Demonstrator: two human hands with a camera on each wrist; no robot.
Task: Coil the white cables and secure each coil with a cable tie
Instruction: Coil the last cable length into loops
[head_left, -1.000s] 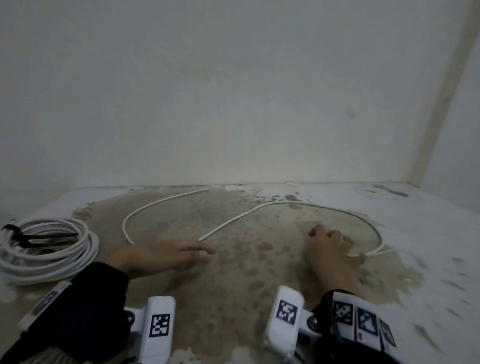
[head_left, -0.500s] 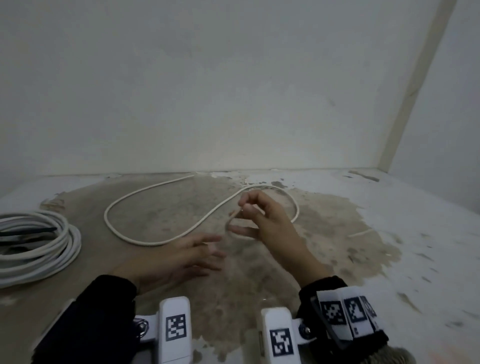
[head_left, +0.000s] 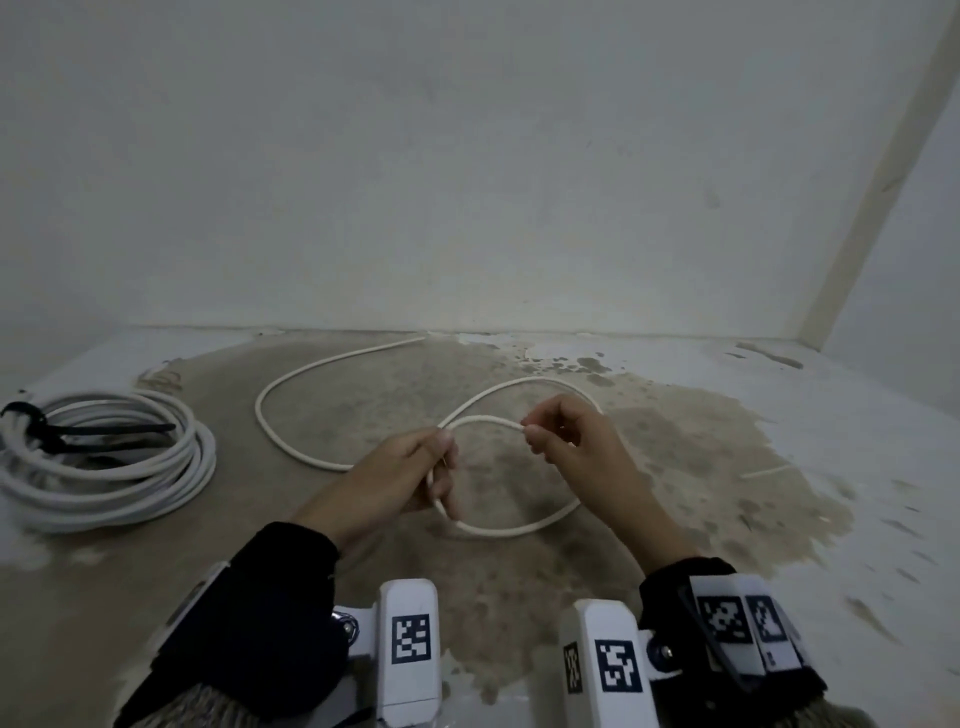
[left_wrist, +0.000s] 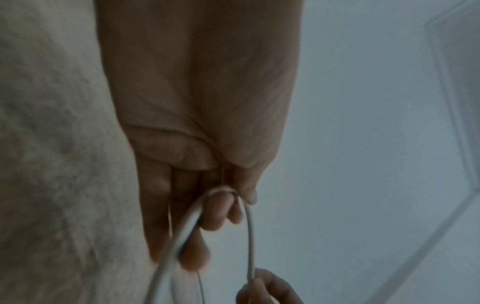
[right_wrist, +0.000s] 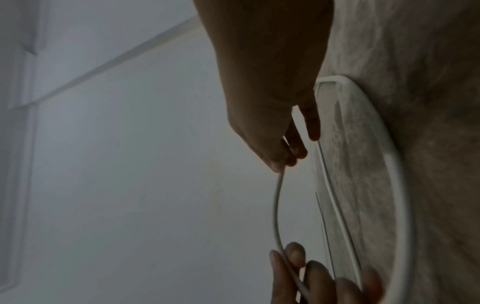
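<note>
Head cam only: 2 cables. Loose cable (head_left: 311, 457) snakes on floor (head_left: 675, 467) w/ 1 loop lifted btwn hands; tied coil (head_left: 104, 457) far left, 1 black tie (head_left: 78, 428). Wrist cams show grips: left hand (head_left: 410, 467) fingers curled round cable, right hand (head_left: 571, 441) pinching it at fingertips.

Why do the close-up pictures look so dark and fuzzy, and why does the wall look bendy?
Head view: dim, even light; the wide lens bends the wall edges; the white cable looks fairly sharp. Left wrist view: the left hand is close, dark and blurred against the pale wall. Right wrist view: the right hand is a shadowy shape, and the cable smears.
</note>
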